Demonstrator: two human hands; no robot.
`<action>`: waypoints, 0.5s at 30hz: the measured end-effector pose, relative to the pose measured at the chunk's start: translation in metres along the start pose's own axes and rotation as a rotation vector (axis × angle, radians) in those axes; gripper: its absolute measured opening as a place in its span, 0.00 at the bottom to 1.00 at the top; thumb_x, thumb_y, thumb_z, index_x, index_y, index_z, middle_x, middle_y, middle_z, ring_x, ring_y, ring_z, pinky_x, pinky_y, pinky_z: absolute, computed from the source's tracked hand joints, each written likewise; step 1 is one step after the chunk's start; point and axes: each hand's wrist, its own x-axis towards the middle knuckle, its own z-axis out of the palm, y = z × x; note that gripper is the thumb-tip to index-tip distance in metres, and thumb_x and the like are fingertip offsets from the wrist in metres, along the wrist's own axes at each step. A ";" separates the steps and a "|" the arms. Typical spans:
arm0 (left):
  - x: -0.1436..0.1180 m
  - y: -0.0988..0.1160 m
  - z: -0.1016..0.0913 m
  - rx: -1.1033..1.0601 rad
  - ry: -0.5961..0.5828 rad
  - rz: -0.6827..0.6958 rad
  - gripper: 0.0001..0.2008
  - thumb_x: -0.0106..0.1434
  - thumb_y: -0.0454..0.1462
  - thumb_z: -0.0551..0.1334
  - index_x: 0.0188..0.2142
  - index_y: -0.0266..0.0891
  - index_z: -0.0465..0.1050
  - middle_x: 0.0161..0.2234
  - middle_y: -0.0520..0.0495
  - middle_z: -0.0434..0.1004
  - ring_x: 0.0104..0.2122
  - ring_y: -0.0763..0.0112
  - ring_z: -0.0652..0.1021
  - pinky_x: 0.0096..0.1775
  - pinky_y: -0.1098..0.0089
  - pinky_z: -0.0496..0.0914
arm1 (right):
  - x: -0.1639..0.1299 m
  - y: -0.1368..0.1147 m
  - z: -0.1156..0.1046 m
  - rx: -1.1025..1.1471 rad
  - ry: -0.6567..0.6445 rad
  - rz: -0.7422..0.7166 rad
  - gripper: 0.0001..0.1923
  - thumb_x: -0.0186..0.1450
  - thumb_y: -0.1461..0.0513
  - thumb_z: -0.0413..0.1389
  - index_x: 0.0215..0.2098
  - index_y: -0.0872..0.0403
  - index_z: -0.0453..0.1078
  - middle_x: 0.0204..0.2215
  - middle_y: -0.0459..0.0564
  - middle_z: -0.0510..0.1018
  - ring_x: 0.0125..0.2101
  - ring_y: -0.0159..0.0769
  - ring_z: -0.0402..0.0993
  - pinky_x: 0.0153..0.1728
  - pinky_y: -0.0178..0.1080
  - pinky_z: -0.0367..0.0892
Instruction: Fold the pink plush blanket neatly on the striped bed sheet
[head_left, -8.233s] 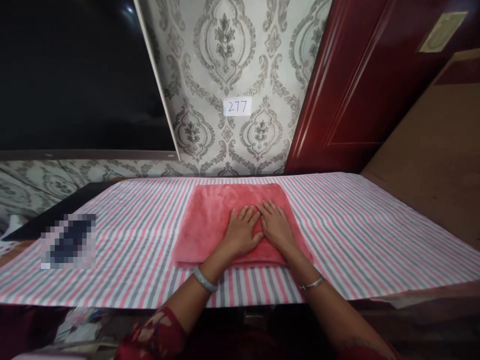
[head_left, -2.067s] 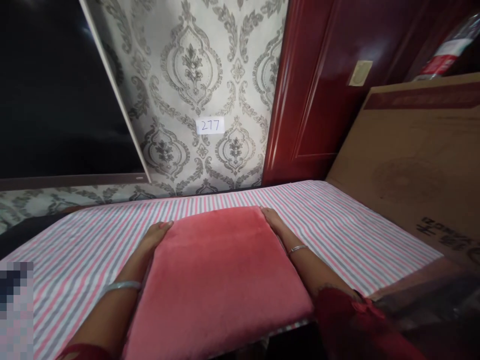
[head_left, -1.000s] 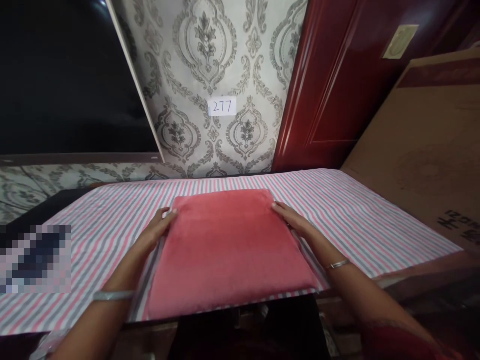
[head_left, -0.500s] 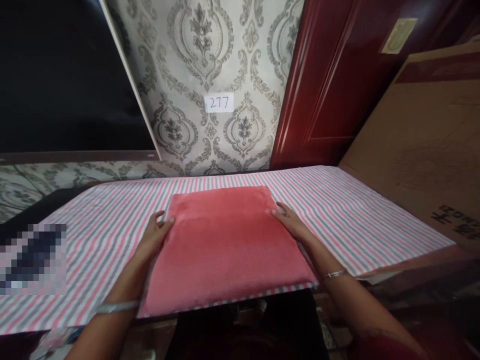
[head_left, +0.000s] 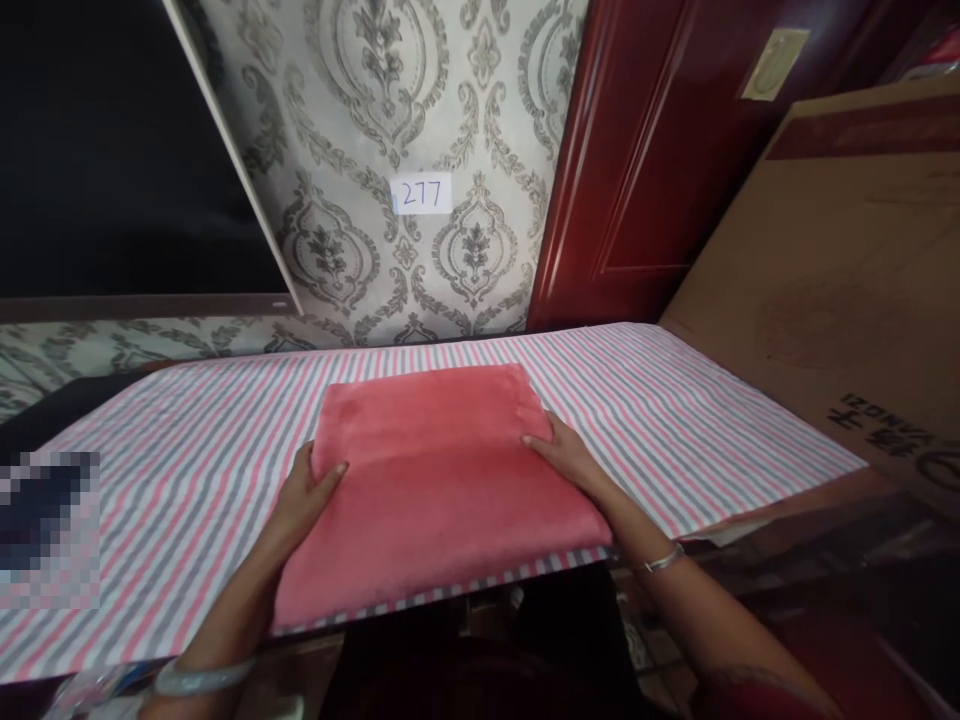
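Observation:
A coral-pink plush cloth (head_left: 435, 480), seemingly folded into a thick flat square, lies at the front edge of a striped tablecloth (head_left: 645, 420). My left hand (head_left: 307, 490) grips its left side, thumb on top and fingers tucked around the edge. On the opposite side my right hand (head_left: 566, 450) holds the right edge the same way, its thumb lying on the upper surface. The fingertips of both hands are mostly hidden beside or under the cloth.
A large cardboard box (head_left: 862, 240) stands at the right, before a dark red door panel (head_left: 652, 150). A black screen (head_left: 127, 160) is at the left. A paper label marked 277 (head_left: 421, 193) is on the patterned wall. A pixelated patch covers something at the left.
Both hands have closed more firmly around the cloth's sides, with the thumbs further onto its top. The whole view has shifted slightly, so everything appears further left.

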 end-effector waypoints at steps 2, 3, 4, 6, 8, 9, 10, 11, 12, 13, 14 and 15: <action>-0.005 0.001 -0.008 -0.045 -0.049 -0.097 0.39 0.52 0.50 0.70 0.59 0.37 0.64 0.50 0.35 0.76 0.54 0.46 0.76 0.54 0.50 0.72 | -0.005 0.003 -0.006 0.071 -0.003 0.045 0.33 0.60 0.51 0.62 0.60 0.53 0.66 0.51 0.57 0.79 0.51 0.52 0.76 0.53 0.52 0.69; -0.009 0.001 -0.013 -0.082 -0.086 -0.160 0.42 0.52 0.52 0.70 0.61 0.39 0.62 0.49 0.35 0.77 0.52 0.46 0.78 0.51 0.51 0.74 | -0.009 0.005 -0.011 0.117 -0.022 0.072 0.35 0.60 0.50 0.62 0.62 0.54 0.65 0.50 0.57 0.80 0.51 0.52 0.76 0.52 0.51 0.70; -0.014 0.002 -0.020 -0.111 -0.123 -0.218 0.44 0.52 0.54 0.70 0.63 0.40 0.60 0.49 0.35 0.77 0.50 0.47 0.79 0.49 0.52 0.75 | -0.015 0.006 -0.016 0.166 -0.055 0.101 0.37 0.61 0.48 0.61 0.64 0.53 0.63 0.50 0.58 0.80 0.50 0.51 0.77 0.51 0.51 0.71; -0.024 0.005 -0.033 -0.131 -0.187 -0.306 0.46 0.51 0.59 0.68 0.64 0.43 0.60 0.50 0.34 0.77 0.50 0.48 0.79 0.50 0.52 0.75 | -0.028 0.009 -0.028 0.251 -0.139 0.153 0.40 0.63 0.44 0.59 0.67 0.53 0.59 0.50 0.59 0.80 0.50 0.51 0.78 0.50 0.50 0.73; -0.034 0.007 -0.041 -0.095 -0.223 -0.332 0.47 0.51 0.62 0.66 0.64 0.43 0.62 0.55 0.33 0.74 0.54 0.47 0.76 0.54 0.51 0.72 | -0.042 0.010 -0.037 0.283 -0.214 0.183 0.42 0.63 0.42 0.57 0.68 0.52 0.57 0.52 0.60 0.79 0.50 0.52 0.77 0.50 0.52 0.73; -0.039 0.008 -0.041 -0.067 -0.233 -0.310 0.47 0.50 0.63 0.66 0.64 0.44 0.62 0.58 0.33 0.72 0.57 0.46 0.74 0.57 0.50 0.70 | -0.048 0.010 -0.040 0.270 -0.233 0.176 0.43 0.62 0.42 0.58 0.69 0.51 0.56 0.54 0.60 0.78 0.52 0.53 0.76 0.52 0.53 0.72; -0.042 0.008 -0.040 -0.043 -0.236 -0.262 0.47 0.50 0.63 0.66 0.63 0.44 0.62 0.59 0.33 0.71 0.59 0.45 0.72 0.58 0.50 0.68 | -0.053 0.011 -0.041 0.239 -0.234 0.149 0.45 0.61 0.42 0.60 0.69 0.50 0.55 0.56 0.60 0.76 0.54 0.54 0.74 0.54 0.54 0.70; -0.046 0.009 -0.037 -0.024 -0.230 -0.199 0.47 0.49 0.62 0.67 0.63 0.44 0.63 0.61 0.34 0.69 0.61 0.44 0.70 0.60 0.51 0.67 | -0.057 0.011 -0.040 0.195 -0.220 0.109 0.46 0.59 0.43 0.62 0.70 0.49 0.55 0.59 0.59 0.74 0.56 0.55 0.72 0.57 0.55 0.68; -0.048 0.008 -0.032 -0.016 -0.218 -0.141 0.48 0.48 0.61 0.68 0.63 0.43 0.62 0.61 0.34 0.69 0.62 0.44 0.69 0.59 0.51 0.67 | -0.060 0.012 -0.039 0.148 -0.196 0.066 0.47 0.58 0.44 0.63 0.70 0.49 0.55 0.61 0.58 0.72 0.59 0.55 0.70 0.59 0.56 0.65; -0.050 0.008 -0.027 -0.023 -0.205 -0.107 0.49 0.48 0.60 0.69 0.64 0.43 0.60 0.60 0.34 0.69 0.61 0.44 0.70 0.58 0.52 0.69 | -0.062 0.014 -0.036 0.109 -0.166 0.027 0.47 0.57 0.44 0.64 0.69 0.48 0.56 0.63 0.57 0.69 0.61 0.55 0.67 0.61 0.56 0.63; -0.052 0.008 -0.023 -0.041 -0.195 -0.102 0.50 0.48 0.59 0.70 0.65 0.43 0.58 0.59 0.34 0.71 0.58 0.44 0.72 0.55 0.51 0.72 | -0.063 0.016 -0.034 0.084 -0.137 -0.005 0.46 0.58 0.45 0.64 0.69 0.48 0.56 0.64 0.56 0.68 0.62 0.55 0.65 0.62 0.56 0.61; -0.053 0.007 -0.019 -0.058 -0.184 -0.116 0.52 0.47 0.59 0.70 0.66 0.42 0.55 0.57 0.34 0.73 0.55 0.45 0.75 0.51 0.51 0.74 | -0.063 0.020 -0.031 0.070 -0.115 -0.029 0.45 0.59 0.45 0.63 0.69 0.48 0.56 0.65 0.56 0.67 0.63 0.54 0.64 0.63 0.56 0.61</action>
